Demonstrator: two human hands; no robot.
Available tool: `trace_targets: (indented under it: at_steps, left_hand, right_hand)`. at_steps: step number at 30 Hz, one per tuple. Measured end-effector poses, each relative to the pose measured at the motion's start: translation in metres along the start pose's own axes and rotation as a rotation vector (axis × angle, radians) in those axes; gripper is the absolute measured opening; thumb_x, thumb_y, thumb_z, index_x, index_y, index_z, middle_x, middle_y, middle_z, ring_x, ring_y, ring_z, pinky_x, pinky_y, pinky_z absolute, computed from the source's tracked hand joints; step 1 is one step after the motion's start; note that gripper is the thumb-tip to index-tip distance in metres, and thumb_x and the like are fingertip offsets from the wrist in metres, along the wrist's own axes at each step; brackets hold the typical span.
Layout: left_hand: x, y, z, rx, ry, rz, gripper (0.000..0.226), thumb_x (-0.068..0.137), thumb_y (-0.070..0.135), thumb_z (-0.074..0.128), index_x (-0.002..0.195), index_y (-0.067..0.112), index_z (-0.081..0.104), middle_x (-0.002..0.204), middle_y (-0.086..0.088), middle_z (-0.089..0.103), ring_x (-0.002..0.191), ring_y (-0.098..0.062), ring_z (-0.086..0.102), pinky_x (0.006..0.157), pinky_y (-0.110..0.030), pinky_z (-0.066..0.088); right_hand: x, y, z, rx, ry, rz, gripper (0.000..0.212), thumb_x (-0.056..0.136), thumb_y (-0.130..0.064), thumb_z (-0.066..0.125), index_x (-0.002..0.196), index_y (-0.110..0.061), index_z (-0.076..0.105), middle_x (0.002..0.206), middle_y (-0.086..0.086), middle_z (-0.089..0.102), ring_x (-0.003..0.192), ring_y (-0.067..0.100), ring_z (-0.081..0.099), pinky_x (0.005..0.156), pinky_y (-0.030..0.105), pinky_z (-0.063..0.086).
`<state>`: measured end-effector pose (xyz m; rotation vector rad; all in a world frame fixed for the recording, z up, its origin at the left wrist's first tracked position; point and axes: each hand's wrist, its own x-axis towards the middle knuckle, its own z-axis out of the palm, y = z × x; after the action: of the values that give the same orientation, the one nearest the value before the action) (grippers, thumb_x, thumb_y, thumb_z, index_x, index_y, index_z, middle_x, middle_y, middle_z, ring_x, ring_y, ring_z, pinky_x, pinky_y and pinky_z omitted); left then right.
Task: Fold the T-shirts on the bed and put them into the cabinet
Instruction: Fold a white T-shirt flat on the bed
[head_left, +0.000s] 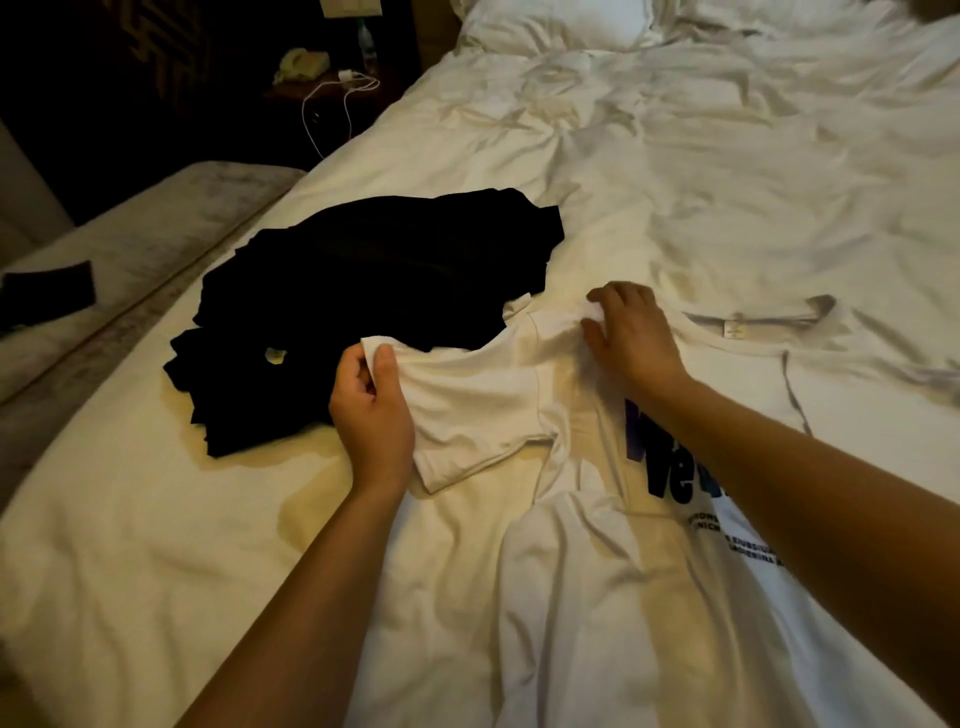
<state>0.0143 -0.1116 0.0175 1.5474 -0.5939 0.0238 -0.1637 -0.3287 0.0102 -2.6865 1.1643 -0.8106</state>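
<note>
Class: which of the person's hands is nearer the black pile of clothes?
Left. The left hand grips the white T-shirt's sleeve right beside the black pile; the right hand lies farther right.

White T-shirt near the bed's near right edge carries a chest print: big letters in purple-to-blue, readable only as "We" before the right forearm covers the rest. Below it sit small dark lines, cut off by the same arm; only fragments like "ONS", "NICH", "EUBSIDIA" and "ADERINA" show, uncertain. Neck label inside the collar has print too small to read. Pale tag on the black clothes pile toward the bed's left edge: unreadable.
</note>
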Motion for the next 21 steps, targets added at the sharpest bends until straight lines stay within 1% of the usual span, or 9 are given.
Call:
trace_targets:
  at_steps: [2, 5, 7, 9, 11, 13, 15, 19, 21]
  left_hand:
    - [-0.004, 0.002, -0.002, -0.009, -0.008, 0.006, 0.014, 0.105, 0.02, 0.051, 0.096, 0.011, 0.057, 0.076, 0.009, 0.057, 0.066, 0.004, 0.053, 0.063, -0.014, 0.041]
    - [-0.006, 0.005, -0.006, 0.006, -0.004, 0.031, 0.013, 0.104, 0.021, 0.052, 0.098, 0.011, 0.057, 0.074, 0.011, 0.056, 0.066, 0.004, 0.054, 0.062, -0.015, 0.04]
    - [-0.005, 0.011, -0.007, 0.035, 0.018, 0.079, 0.016, 0.104, 0.024, 0.053, 0.099, 0.011, 0.059, 0.071, 0.012, 0.055, 0.064, 0.002, 0.053, 0.06, -0.015, 0.039]
    - [-0.002, 0.02, -0.007, 0.069, 0.005, 0.14, 0.02, 0.104, 0.026, 0.052, 0.101, 0.008, 0.06, 0.068, 0.012, 0.053, 0.061, 0.002, 0.051, 0.058, -0.015, 0.037]
    - [0.003, 0.028, -0.004, 0.122, -0.046, 0.202, 0.024, 0.105, 0.027, 0.051, 0.099, 0.005, 0.06, 0.063, 0.013, 0.047, 0.057, 0.0, 0.047, 0.055, -0.015, 0.034]
    - [0.011, 0.035, -0.002, 0.188, -0.094, 0.245, 0.023, 0.105, 0.029, 0.051, 0.093, 0.009, 0.057, 0.06, 0.011, 0.043, 0.054, -0.003, 0.044, 0.053, -0.017, 0.032]
    - [0.02, 0.04, 0.0, 0.229, -0.125, 0.243, 0.024, 0.105, 0.03, 0.05, 0.087, 0.014, 0.051, 0.061, 0.008, 0.046, 0.055, -0.006, 0.045, 0.054, -0.022, 0.034]
    - [0.04, 0.051, 0.006, 0.271, -0.148, 0.217, 0.027, 0.104, 0.029, 0.05, 0.084, 0.011, 0.049, 0.062, 0.003, 0.048, 0.055, -0.007, 0.046, 0.054, -0.028, 0.032]
    - [0.049, 0.058, 0.012, 0.319, -0.176, 0.203, 0.027, 0.104, 0.028, 0.049, 0.085, 0.008, 0.051, 0.066, -0.003, 0.052, 0.059, -0.014, 0.049, 0.057, -0.033, 0.035]
  right_hand:
    - [-0.022, -0.032, -0.004, 0.134, 0.0, -0.061, 0.027, 0.095, -0.029, 0.053, 0.106, -0.006, 0.065, 0.105, 0.015, 0.062, 0.101, 0.035, 0.054, 0.081, 0.039, 0.041]
    - [-0.058, -0.082, 0.0, 0.252, -0.176, -0.319, 0.041, 0.088, -0.051, 0.052, 0.087, -0.012, 0.066, 0.088, 0.01, 0.062, 0.084, 0.032, 0.058, 0.069, 0.037, 0.045]
    - [-0.08, -0.107, 0.013, 0.16, -0.276, -0.542, 0.054, 0.084, -0.061, 0.058, 0.104, -0.012, 0.066, 0.1, 0.01, 0.062, 0.094, 0.031, 0.057, 0.076, 0.04, 0.048]
    - [-0.092, -0.124, 0.019, 0.052, -0.399, -0.536, 0.073, 0.082, -0.066, 0.057, 0.132, -0.013, 0.053, 0.126, 0.009, 0.057, 0.114, 0.028, 0.05, 0.092, 0.041, 0.045]
    - [-0.096, -0.134, 0.025, 0.032, -0.367, -0.475, 0.062, 0.086, -0.051, 0.063, 0.134, -0.014, 0.05, 0.129, 0.008, 0.055, 0.117, 0.027, 0.049, 0.095, 0.04, 0.043]
    - [-0.096, -0.139, 0.028, 0.043, -0.242, -0.494, 0.036, 0.086, -0.027, 0.068, 0.117, -0.01, 0.059, 0.111, 0.011, 0.061, 0.103, 0.031, 0.057, 0.084, 0.04, 0.047]
    - [-0.095, -0.14, 0.026, 0.088, -0.172, -0.481, 0.022, 0.084, -0.015, 0.067, 0.104, -0.007, 0.06, 0.1, 0.013, 0.063, 0.091, 0.032, 0.059, 0.075, 0.038, 0.047]
    - [-0.095, -0.137, 0.015, 0.16, -0.055, -0.401, 0.017, 0.08, -0.012, 0.07, 0.089, -0.007, 0.057, 0.087, 0.011, 0.062, 0.074, 0.03, 0.057, 0.062, 0.032, 0.041]
    - [-0.096, -0.134, 0.011, 0.125, -0.051, -0.362, 0.026, 0.08, -0.023, 0.072, 0.097, -0.008, 0.059, 0.095, 0.01, 0.062, 0.082, 0.029, 0.057, 0.067, 0.035, 0.046]
